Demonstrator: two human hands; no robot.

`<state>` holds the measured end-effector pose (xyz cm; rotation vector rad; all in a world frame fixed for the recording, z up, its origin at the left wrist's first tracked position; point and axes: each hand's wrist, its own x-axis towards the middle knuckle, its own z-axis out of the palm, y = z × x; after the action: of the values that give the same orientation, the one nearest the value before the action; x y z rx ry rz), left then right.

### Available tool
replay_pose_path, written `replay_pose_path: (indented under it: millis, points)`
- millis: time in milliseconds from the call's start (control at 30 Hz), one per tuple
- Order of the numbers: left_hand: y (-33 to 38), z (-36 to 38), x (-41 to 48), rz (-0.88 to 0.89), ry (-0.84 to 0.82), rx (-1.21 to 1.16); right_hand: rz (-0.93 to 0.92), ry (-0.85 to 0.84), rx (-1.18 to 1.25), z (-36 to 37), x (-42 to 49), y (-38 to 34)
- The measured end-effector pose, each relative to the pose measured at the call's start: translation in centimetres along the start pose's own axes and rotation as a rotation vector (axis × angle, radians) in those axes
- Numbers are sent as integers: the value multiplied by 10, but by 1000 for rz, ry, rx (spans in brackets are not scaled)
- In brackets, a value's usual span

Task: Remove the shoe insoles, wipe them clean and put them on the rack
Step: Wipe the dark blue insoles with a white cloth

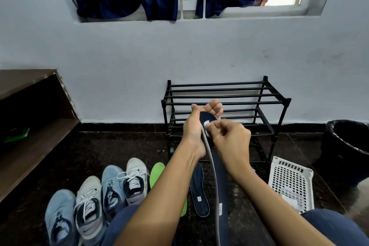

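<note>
The right hand [232, 140] has its fingers curled and pinches a small white wipe [207, 126] against the dark face of the insole [221, 175]. The left hand [194, 134] cradles the insole's far end from behind, with its fingers wrapped round the edge. The insole is judged to be light, thin and flexible. It bows along its length, so support it close to the wiped area. Its long axis runs from the lap toward the rack [227, 96], with the far tip raised just in front of the rack.

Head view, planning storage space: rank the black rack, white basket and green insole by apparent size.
1. black rack
2. white basket
3. green insole, smallest as seen, though an arm hides part of it
</note>
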<state>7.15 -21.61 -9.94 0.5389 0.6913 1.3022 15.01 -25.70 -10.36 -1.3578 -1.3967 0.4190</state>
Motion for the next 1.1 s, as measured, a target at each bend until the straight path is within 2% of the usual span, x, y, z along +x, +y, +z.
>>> replay_pose_path:
  millis: [100,267,467,600,667,833,1100]
  points:
    - [-2,2,-1,-15,4,26,1,60,-7,1,9,-1]
    - [1,-3,0,33,33,21,179,-164,104,-3,-6,5]
    - [-7,1,-5,-19,7,63,29,57,-1,-5,6,3]
    - [-3,-1,0,12,25,52,229,-159,95,-8,-2,6]
    - [-2,-1,1,19,17,35,255,-175,104,-10,-3,7]
    - [-9,6,-9,-50,-18,114,81,85,42,-9,9,4]
    - [-2,3,-8,-67,-73,115,-21,84,102,-1,5,3]
